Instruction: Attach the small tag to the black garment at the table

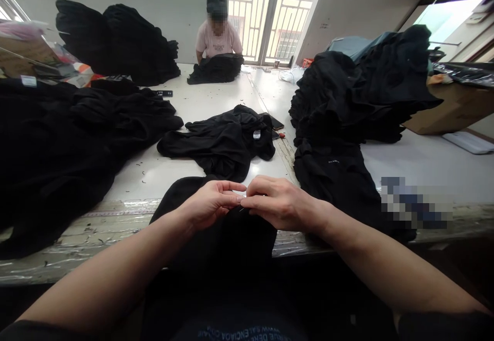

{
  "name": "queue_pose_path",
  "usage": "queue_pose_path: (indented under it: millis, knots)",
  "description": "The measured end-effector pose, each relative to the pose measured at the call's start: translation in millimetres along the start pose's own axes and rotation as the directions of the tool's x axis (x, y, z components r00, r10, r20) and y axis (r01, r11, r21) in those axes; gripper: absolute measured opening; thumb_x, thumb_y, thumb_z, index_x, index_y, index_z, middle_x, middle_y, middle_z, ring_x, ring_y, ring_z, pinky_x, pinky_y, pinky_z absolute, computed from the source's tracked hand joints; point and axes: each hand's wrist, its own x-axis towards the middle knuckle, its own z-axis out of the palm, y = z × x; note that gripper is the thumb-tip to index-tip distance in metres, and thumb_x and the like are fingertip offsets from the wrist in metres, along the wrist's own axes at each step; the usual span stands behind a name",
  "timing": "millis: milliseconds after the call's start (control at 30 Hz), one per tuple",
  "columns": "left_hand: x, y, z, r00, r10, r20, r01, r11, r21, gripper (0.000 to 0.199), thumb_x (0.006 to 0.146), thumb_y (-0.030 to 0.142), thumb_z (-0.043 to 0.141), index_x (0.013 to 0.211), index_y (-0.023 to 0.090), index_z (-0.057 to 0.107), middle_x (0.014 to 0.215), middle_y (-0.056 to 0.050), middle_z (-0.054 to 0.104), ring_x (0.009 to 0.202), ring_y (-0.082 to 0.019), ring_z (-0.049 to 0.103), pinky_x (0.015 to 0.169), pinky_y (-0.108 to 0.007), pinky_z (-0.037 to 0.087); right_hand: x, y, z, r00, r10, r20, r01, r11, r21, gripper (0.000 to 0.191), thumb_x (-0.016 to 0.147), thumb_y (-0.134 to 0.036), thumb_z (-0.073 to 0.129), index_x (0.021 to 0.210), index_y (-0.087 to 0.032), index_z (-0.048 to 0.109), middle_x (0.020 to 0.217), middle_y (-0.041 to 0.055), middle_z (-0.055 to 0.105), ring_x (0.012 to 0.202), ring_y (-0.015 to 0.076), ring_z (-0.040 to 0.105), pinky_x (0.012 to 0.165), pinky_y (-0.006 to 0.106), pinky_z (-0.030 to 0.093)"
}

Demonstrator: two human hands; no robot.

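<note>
Both hands busy: left grip (206, 204) and right grip (280, 202) clamped on one black fabric garment (219, 243), more black garment heaps (77, 140) lying across the white table (146, 176).

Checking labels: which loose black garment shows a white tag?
The crumpled one mid-table, its tag near its right side; the one before the seated co-worker shows none.

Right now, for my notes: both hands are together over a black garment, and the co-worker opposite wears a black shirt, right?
No: the head view shows the co-worker in a pale pink shirt. Left hand and right hand over the black garment are as you said.
</note>
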Motion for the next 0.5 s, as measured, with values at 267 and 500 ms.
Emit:
queue_pose_path:
  millis: [267, 500]
  knots:
    - [4, 14, 5.3, 1.0, 0.017, 0.026, -0.019, 0.997, 0.07, 0.036, 0.063, 0.015, 0.077, 0.096, 0.01, 0.066, 0.076, -0.006, 0.065, 0.064, -0.01, 0.059, 0.057, -0.019, 0.044, 6, 3, -17, 0.998, 0.048, 0.049, -0.049, 0.998, 0.026, 0.014, 0.088, -0.012, 0.051, 0.093, -0.014, 0.063, 0.088, 0.0078, 0.058, 0.079, 0.0143, 0.056, 0.068, 0.027, 0.05]
    - [5, 12, 7.9, 1.0, 0.004, 0.008, -0.004, 0.996, 0.084, 0.035, 0.063, 0.014, 0.077, 0.097, 0.01, 0.067, 0.075, -0.006, 0.064, 0.063, -0.011, 0.058, 0.055, -0.019, 0.043, 1, 4, -12, 0.996, 0.082, 0.042, -0.085, 0.993, 0.083, 0.015, 0.086, -0.011, 0.052, 0.094, -0.015, 0.063, 0.091, 0.0074, 0.056, 0.074, 0.0125, 0.054, 0.063, 0.025, 0.049]
